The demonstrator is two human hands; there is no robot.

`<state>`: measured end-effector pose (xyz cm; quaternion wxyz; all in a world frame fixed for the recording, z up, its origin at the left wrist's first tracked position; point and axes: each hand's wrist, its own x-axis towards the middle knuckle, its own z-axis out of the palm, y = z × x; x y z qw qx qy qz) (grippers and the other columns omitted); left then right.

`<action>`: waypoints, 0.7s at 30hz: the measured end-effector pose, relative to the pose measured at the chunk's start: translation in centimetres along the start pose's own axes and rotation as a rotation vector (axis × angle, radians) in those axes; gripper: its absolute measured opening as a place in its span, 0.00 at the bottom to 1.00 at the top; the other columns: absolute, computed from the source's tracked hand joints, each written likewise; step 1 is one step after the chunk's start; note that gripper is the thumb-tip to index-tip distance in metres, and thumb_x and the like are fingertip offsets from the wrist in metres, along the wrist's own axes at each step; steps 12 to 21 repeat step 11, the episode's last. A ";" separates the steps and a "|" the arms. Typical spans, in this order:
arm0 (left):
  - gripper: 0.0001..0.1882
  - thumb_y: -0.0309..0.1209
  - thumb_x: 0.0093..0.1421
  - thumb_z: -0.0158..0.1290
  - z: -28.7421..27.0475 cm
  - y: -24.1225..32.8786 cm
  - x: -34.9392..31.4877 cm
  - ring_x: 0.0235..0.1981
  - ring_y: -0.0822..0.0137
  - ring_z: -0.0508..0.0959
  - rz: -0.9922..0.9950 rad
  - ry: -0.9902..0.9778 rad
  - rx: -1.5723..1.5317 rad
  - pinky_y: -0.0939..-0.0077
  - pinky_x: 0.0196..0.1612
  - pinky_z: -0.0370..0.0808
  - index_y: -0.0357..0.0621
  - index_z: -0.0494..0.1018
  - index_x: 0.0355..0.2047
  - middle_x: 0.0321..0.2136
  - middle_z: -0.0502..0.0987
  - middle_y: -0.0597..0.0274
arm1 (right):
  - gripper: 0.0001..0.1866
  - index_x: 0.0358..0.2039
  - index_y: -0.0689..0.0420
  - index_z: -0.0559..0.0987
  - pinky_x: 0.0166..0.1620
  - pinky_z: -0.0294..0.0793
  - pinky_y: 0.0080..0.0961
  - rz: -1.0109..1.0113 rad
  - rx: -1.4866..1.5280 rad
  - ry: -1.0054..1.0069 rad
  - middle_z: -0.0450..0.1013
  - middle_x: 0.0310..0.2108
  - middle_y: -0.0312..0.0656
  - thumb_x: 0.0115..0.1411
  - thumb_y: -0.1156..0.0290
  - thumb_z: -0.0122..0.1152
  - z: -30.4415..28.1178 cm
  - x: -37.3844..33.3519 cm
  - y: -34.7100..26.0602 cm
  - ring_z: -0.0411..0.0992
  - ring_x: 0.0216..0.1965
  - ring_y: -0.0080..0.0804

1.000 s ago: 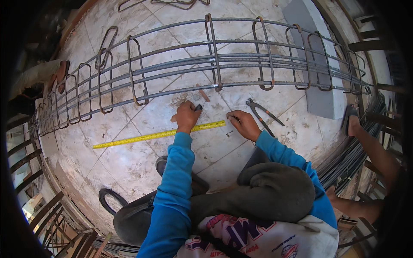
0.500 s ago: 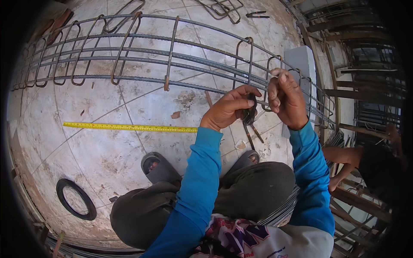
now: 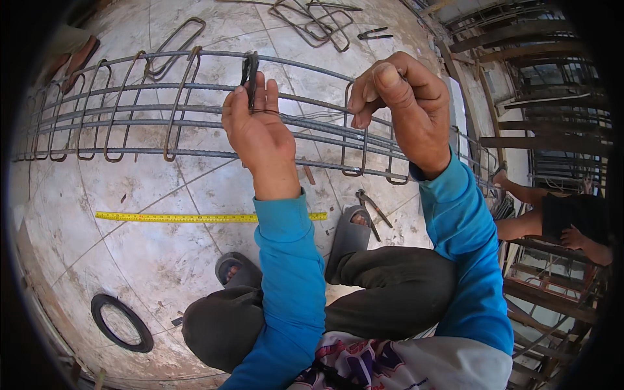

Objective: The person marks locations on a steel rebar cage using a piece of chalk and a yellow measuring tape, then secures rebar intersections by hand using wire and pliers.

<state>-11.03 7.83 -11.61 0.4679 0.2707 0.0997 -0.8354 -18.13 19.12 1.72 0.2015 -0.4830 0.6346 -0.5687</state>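
My left hand point(image 3: 263, 140) is raised in front of a long rebar cage point(image 3: 214, 110), palm showing. A bundle of dark thin tie wire point(image 3: 251, 75) stands upright between its thumb and fingers. Thin strands point(image 3: 299, 119) run rightward from this hand, in front of the bars. To the right, my right hand point(image 3: 413, 107) is up before the cage with thumb and fingers pinched together; what sits in the pinch is too small to make out. Pincers point(image 3: 374, 209) with dark handles lie on the tiled floor beside my right sandal point(image 3: 351, 234).
A yellow measuring tape point(image 3: 175, 217) stretches across the floor. A black ring point(image 3: 121, 323) lies at lower left. Bent stirrups point(image 3: 318, 26) and a second pair of pincers point(image 3: 375, 33) lie beyond the cage. Another person point(image 3: 552, 218) is at right by stacked timber point(image 3: 546, 143).
My left hand has moved left and away from me with the wire bundle, up to the cage. My right hand has risen slightly, still pinched. The hands are farther apart, and the view has shifted.
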 end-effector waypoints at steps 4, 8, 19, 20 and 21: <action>0.23 0.23 0.59 0.50 -1.4 -1.1 -2.1 0.55 0.59 0.67 0.811 -0.358 1.377 0.64 0.60 0.60 0.42 0.67 0.57 0.58 0.63 0.54 | 0.21 0.28 0.61 0.71 0.25 0.74 0.20 0.136 0.241 0.001 0.73 0.23 0.42 0.69 0.55 0.49 -4.1 -0.7 1.8 0.70 0.19 0.23; 0.20 0.44 0.66 0.44 0.5 -0.7 -3.8 0.63 0.55 0.62 0.514 -1.143 1.345 0.49 0.68 0.40 0.43 0.77 0.43 0.49 0.76 0.59 | 0.21 0.26 0.54 0.65 0.18 0.72 0.17 0.242 0.396 0.195 0.66 0.18 0.38 0.71 0.52 0.41 -6.2 1.0 2.0 0.61 0.14 0.18; 0.23 0.52 0.66 0.43 3.5 -0.3 -5.1 0.59 0.53 0.68 0.288 -1.249 1.348 0.44 0.68 0.34 0.49 0.75 0.44 0.43 0.79 0.65 | 0.21 0.26 0.51 0.63 0.15 0.69 0.14 0.275 0.541 0.201 0.63 0.17 0.34 0.70 0.49 0.41 -8.9 3.2 3.5 0.59 0.12 0.14; 0.23 0.52 0.66 0.43 3.5 -0.3 -5.1 0.59 0.53 0.68 0.288 -1.249 1.348 0.44 0.68 0.34 0.49 0.75 0.44 0.43 0.79 0.65 | 0.21 0.26 0.51 0.63 0.15 0.69 0.14 0.275 0.541 0.201 0.63 0.17 0.34 0.70 0.49 0.41 -8.9 3.2 3.5 0.59 0.12 0.14; 0.23 0.52 0.66 0.43 3.5 -0.3 -5.1 0.59 0.53 0.68 0.288 -1.249 1.348 0.44 0.68 0.34 0.49 0.75 0.44 0.43 0.79 0.65 | 0.21 0.26 0.51 0.63 0.15 0.69 0.14 0.275 0.541 0.201 0.63 0.17 0.34 0.70 0.49 0.41 -8.9 3.2 3.5 0.59 0.12 0.14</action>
